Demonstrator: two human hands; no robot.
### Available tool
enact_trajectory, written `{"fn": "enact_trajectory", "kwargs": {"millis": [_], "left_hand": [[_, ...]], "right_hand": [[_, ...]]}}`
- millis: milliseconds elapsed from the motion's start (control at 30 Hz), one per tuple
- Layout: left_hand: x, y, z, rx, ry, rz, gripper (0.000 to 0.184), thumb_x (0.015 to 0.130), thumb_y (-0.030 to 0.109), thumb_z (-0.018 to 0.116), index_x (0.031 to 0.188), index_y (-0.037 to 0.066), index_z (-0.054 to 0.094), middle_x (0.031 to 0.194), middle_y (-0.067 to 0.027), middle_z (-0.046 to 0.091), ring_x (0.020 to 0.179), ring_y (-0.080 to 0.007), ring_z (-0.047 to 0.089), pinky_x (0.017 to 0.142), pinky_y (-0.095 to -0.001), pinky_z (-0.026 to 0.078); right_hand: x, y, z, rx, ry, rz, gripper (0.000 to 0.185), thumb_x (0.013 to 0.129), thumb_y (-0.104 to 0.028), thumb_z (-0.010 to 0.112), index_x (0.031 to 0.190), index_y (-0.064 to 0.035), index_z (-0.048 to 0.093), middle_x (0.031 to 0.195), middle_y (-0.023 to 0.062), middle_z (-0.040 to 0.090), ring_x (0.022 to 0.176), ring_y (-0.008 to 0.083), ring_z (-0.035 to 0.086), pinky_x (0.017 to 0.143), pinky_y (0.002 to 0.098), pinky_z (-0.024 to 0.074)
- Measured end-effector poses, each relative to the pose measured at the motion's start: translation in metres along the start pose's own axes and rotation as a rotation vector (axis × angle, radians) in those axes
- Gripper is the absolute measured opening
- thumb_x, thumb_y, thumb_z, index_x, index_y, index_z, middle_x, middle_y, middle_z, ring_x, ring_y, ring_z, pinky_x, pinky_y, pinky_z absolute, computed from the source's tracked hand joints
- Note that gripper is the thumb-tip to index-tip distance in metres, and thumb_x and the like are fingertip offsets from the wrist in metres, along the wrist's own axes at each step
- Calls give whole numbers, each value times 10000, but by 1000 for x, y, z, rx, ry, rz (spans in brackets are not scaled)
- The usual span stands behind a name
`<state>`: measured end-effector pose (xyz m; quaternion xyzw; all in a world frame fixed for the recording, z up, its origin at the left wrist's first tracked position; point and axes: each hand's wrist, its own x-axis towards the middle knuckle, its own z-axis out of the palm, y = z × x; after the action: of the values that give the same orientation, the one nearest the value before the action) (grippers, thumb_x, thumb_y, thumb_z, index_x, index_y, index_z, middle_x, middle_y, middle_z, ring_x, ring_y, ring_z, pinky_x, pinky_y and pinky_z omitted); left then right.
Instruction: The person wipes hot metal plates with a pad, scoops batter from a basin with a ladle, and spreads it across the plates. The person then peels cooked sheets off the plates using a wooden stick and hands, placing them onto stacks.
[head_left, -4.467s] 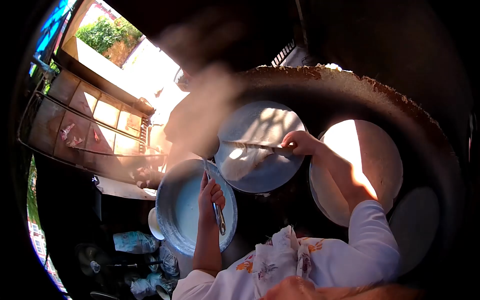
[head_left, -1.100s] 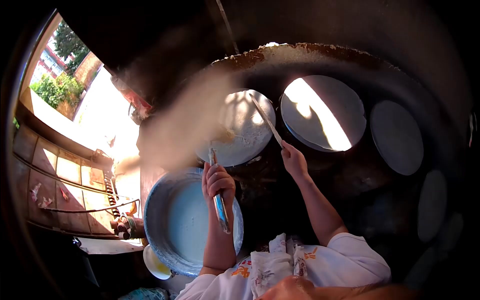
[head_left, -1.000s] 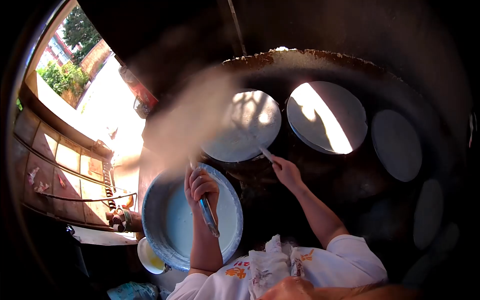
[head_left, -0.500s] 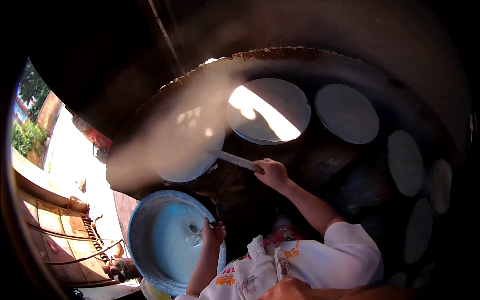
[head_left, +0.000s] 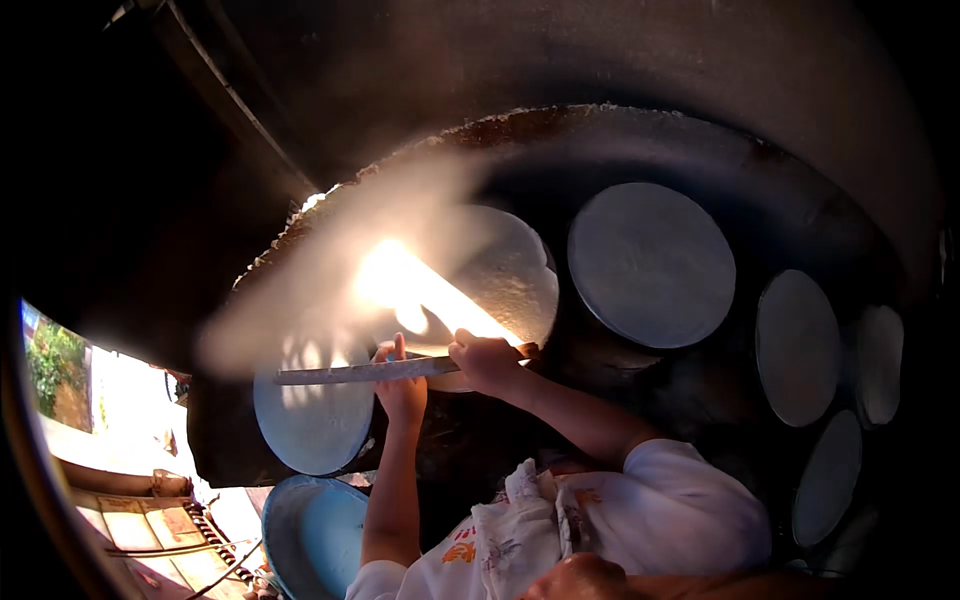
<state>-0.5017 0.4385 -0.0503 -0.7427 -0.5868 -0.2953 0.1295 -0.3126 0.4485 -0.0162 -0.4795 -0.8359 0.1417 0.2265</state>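
Note:
My right hand [head_left: 487, 362] is closed around the thick end of a long flat wooden stick [head_left: 330, 375], which points left across a pale round sheet of batter [head_left: 312, 420]. Just behind the stick is my left hand [head_left: 402, 388], with its fingers raised and apart near the edge of a sunlit round sheet [head_left: 505, 270]. Whether those fingertips touch the sheet, I cannot tell. A blue tub [head_left: 285, 530] of pale liquid batter stands below, partly hidden by my left forearm.
Several more pale discs, among them a large one [head_left: 652, 265], sit around the dark round cooking surface [head_left: 690, 385]. Its crusted rim [head_left: 520, 122] curves along the back. Steam or glare blurs the left side. Tiled ground [head_left: 140, 525] lies at lower left.
My left hand has left the tub and moved up beside the stick. The stick has turned closer to level. The near discs have shifted left and down in the view.

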Motion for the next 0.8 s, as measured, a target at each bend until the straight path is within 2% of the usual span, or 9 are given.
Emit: {"fn": "enact_trajectory", "kwargs": {"millis": [100, 233, 433, 500, 533, 567, 633, 733, 800], "left_hand": [[46, -33, 6, -28, 78, 93, 378, 626, 91, 715, 998, 117, 649, 976, -85, 533, 944, -296, 536, 782, -422, 453], [92, -60, 0, -277, -84, 203, 140, 601, 101, 753, 724, 120, 688, 920, -22, 565, 959, -282, 495, 849, -405, 415], [130, -44, -28, -249, 114, 520, 187, 629, 140, 779, 798, 151, 699, 1039, -51, 559, 1022, -275, 485, 851, -406, 418], [110, -42, -26, -321, 73, 116, 493, 666, 190, 788, 1134, 184, 635, 1226, -99, 457, 1166, -323, 424, 950, -436, 385], [94, -57, 2, -834, 40, -320, 778, 734, 337, 750, 1403, 215, 372, 1418, -124, 258, 1289, -342, 319, 1030, -473, 319], [90, -60, 8, -1412, 24, -851, 877, 785, 465, 675, 1468, 217, 185, 1503, -113, 87, 1328, -320, 275, 1050, -507, 286], [92, -69, 20, -1744, 35, -1330, 878, 793, 529, 627, 1470, 181, 188, 1513, -134, 129, 1331, -315, 280, 1031, -541, 291], [95, -118, 82, -939, -233, -1046, 930, 757, 428, 705, 1469, 124, 190, 1337, -180, 447, 1281, -295, 395, 1004, -433, 372], [98, -123, 97, -444, -192, -894, 807, 798, 171, 647, 1463, 107, 194, 1057, -134, 626, 850, -208, 642, 688, -344, 527]], "right_hand": [[12, 4, -3, 23, 70, -8, 162, 675, -160, 663, 766, -71, 562, 797, 74, 532, 677, 277, 599, 578, 389, 498], [11, 2, -16, 54, 205, -70, 177, 664, -158, 678, 767, -83, 556, 774, 68, 516, 621, 270, 586, 520, 386, 477], [-2, 8, -42, 177, 478, 4, 234, 643, -76, 711, 848, -118, 607, 725, 55, 498, 602, 261, 572, 491, 366, 457], [-20, 6, -54, 260, 526, 119, 279, 652, -93, 705, 913, -126, 613, 738, 62, 503, 607, 268, 568, 500, 370, 456], [-32, 9, -61, 351, 499, 215, 281, 683, -82, 685, 954, -127, 630, 721, 76, 505, 616, 269, 556, 518, 361, 444], [-41, 20, -59, 374, 547, 237, 188, 712, -78, 661, 897, -89, 631, 696, 90, 496, 612, 274, 539, 540, 355, 428], [-57, 48, -67, 371, 580, 308, 107, 742, -76, 641, 848, -64, 632, 669, 99, 497, 606, 282, 533, 551, 354, 418], [-64, 91, -91, 384, 622, 381, 60, 789, -81, 623, 831, -39, 632, 672, 110, 526, 608, 275, 539, 557, 360, 414], [-72, 118, -105, 376, 609, 404, 77, 794, -81, 626, 854, -38, 648, 674, 102, 543, 603, 256, 546, 565, 350, 422]]}}
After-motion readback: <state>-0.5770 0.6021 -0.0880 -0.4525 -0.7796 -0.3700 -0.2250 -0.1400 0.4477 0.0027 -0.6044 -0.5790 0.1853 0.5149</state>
